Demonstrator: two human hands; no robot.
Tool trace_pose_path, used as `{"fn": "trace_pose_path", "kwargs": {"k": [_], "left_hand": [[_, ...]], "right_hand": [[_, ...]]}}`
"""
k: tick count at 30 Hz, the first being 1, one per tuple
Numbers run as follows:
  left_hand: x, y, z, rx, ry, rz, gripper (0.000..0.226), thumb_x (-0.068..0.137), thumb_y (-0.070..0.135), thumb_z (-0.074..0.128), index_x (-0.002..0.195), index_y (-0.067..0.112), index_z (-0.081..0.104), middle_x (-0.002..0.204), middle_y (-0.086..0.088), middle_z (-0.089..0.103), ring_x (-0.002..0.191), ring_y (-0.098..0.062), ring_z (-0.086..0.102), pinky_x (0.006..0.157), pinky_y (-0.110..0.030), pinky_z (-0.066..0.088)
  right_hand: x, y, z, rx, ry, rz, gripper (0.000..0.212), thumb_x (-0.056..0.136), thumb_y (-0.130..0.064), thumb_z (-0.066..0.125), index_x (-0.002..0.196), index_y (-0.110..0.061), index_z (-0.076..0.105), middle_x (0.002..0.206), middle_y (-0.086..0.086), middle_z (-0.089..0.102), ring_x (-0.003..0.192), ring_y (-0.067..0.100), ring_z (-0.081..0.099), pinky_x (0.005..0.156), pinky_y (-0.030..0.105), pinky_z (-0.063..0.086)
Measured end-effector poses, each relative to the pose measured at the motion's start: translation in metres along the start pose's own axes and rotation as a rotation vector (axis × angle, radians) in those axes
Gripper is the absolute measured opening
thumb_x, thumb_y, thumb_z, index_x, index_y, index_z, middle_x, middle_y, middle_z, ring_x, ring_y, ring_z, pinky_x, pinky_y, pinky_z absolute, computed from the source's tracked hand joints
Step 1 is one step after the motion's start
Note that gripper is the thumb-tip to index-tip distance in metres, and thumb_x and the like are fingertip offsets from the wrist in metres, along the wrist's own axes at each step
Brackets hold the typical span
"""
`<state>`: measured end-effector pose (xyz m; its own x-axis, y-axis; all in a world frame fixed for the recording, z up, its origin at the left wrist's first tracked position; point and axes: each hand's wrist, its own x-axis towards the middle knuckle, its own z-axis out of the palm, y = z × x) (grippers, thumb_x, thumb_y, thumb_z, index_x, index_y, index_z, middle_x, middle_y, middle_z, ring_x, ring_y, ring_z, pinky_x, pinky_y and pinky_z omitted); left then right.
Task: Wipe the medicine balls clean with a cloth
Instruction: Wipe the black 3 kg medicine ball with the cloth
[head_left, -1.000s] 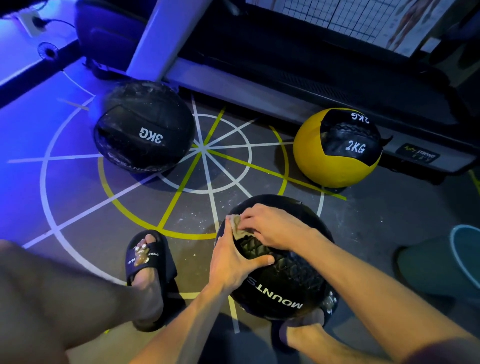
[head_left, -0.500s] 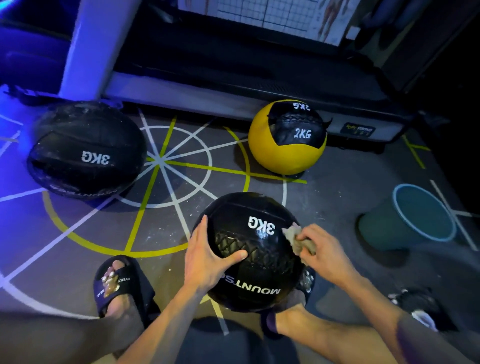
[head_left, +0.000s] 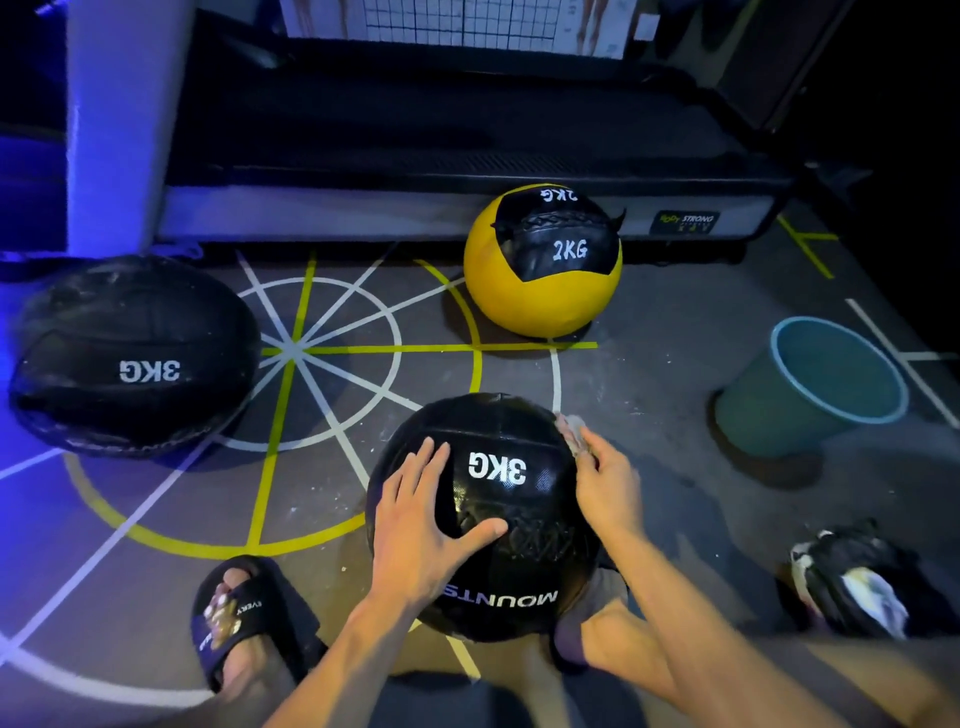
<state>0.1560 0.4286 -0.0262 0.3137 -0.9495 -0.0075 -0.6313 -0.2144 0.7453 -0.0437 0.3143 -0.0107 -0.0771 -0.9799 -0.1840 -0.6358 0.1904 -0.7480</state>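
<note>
head view: glossy black round 3kg medicine ball (head_left: 498, 499) sits on floor between the feet.
left hand (head_left: 423, 525): fingers spread flat on ball.
right hand (head_left: 605, 483): pinches small pale cloth (head_left: 571, 434) against ball's right side.

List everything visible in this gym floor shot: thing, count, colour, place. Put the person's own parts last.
3KG medicine ball: 1, black, front centre, under both hands.
second 3KG medicine ball: 1, black, dusty, on the floor far left.
2KG medicine ball: 1, yellow with black panel, at the back beside the treadmill.
cloth: 1, pale, against the near ball's right side.
bucket: 1, teal, right of the balls.
treadmill: 1, black and grey, along the back.
bag: 1, black with white, crumpled, lower right.
slipper: 1, black, on the foot at lower left.
left hand: flat on the near ball.
right hand: holds the cloth.
</note>
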Motion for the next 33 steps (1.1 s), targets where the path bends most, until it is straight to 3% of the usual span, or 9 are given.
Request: {"fn": "trace_pose_path", "kwargs": {"k": [3,9,15,18,21,24,28,30,33], "left_hand": [[0.0,-0.003,0.0,0.001,0.002,0.001,0.118,0.063,0.095,0.06,0.159,0.035,0.031,0.167,0.019,0.022,0.154,-0.008,0.015,0.125,-0.038,0.022],[-0.008,-0.013,0.001,0.019,0.032,0.004,0.112,0.064,0.094,0.063,0.156,0.035,0.039,0.164,0.018,0.03,0.15,-0.008,0.024,0.122,-0.043,0.03],[-0.014,-0.017,-0.001,-0.048,0.026,0.002,0.112,0.061,0.092,0.069,0.155,0.041,0.036,0.163,0.028,0.023,0.148,-0.004,0.024,0.121,-0.042,0.029],[-0.013,-0.02,-0.001,-0.039,0.027,0.007,0.111,0.063,0.091,0.068,0.155,0.039,0.037,0.164,0.024,0.025,0.148,-0.006,0.025,0.121,-0.044,0.03],[-0.015,-0.027,-0.006,-0.028,0.012,0.018,0.109,0.062,0.09,0.07,0.153,0.038,0.039,0.162,0.023,0.028,0.145,-0.006,0.028,0.118,-0.044,0.033],[-0.019,-0.028,-0.013,-0.065,0.018,0.022,0.109,0.059,0.088,0.074,0.151,0.04,0.04,0.159,0.03,0.027,0.14,-0.003,0.029,0.115,-0.039,0.033],[-0.021,-0.028,-0.011,-0.069,0.015,0.007,0.111,0.057,0.089,0.074,0.151,0.04,0.04,0.158,0.032,0.026,0.139,-0.002,0.028,0.115,-0.042,0.033],[-0.019,-0.028,-0.01,-0.074,0.019,0.01,0.111,0.057,0.088,0.074,0.151,0.039,0.04,0.158,0.03,0.026,0.139,-0.003,0.028,0.115,-0.044,0.033],[-0.016,-0.033,-0.016,-0.064,0.005,-0.005,0.111,0.058,0.088,0.073,0.151,0.038,0.039,0.158,0.028,0.028,0.139,-0.003,0.028,0.114,-0.039,0.03]], "right_hand": [[-0.002,-0.048,0.02,-0.124,-0.057,-0.275,0.038,0.101,-0.007,0.053,0.136,-0.017,0.063,0.143,-0.003,0.059,0.133,0.015,0.054,0.114,0.022,0.031],[0.0,-0.076,0.046,-0.543,-0.41,-0.792,0.046,0.103,-0.01,0.042,0.145,-0.025,0.054,0.157,-0.007,0.043,0.147,0.012,0.035,0.125,0.036,0.021],[0.013,-0.019,0.003,-0.233,-0.041,-0.189,0.041,0.1,0.0,0.049,0.133,-0.018,0.066,0.136,-0.007,0.063,0.121,0.02,0.064,0.108,0.023,0.039],[-0.015,-0.062,0.03,-0.151,-0.139,-0.477,0.042,0.098,0.0,0.052,0.13,-0.023,0.066,0.133,-0.021,0.057,0.12,0.001,0.057,0.11,0.017,0.038],[-0.03,-0.076,0.052,-0.335,-0.302,-0.744,0.041,0.1,-0.007,0.053,0.139,-0.021,0.061,0.15,-0.006,0.052,0.141,0.007,0.042,0.123,0.026,0.02],[-0.014,-0.046,0.034,-0.301,-0.209,-0.62,0.04,0.101,-0.007,0.053,0.138,-0.022,0.061,0.148,-0.005,0.053,0.138,0.009,0.048,0.118,0.017,0.02],[0.001,0.004,0.003,-0.128,-0.005,-0.075,0.04,0.1,-0.002,0.049,0.135,-0.014,0.064,0.142,0.0,0.06,0.126,0.017,0.06,0.107,0.012,0.03],[-0.007,-0.004,0.012,-0.11,0.015,-0.073,0.04,0.101,-0.003,0.05,0.137,-0.017,0.062,0.146,-0.005,0.056,0.133,0.016,0.054,0.112,0.017,0.027],[-0.031,-0.043,0.033,-0.104,-0.06,-0.412,0.049,0.096,0.002,0.053,0.139,-0.02,0.059,0.151,-0.01,0.049,0.139,0.0,0.041,0.118,0.014,0.019]]}}
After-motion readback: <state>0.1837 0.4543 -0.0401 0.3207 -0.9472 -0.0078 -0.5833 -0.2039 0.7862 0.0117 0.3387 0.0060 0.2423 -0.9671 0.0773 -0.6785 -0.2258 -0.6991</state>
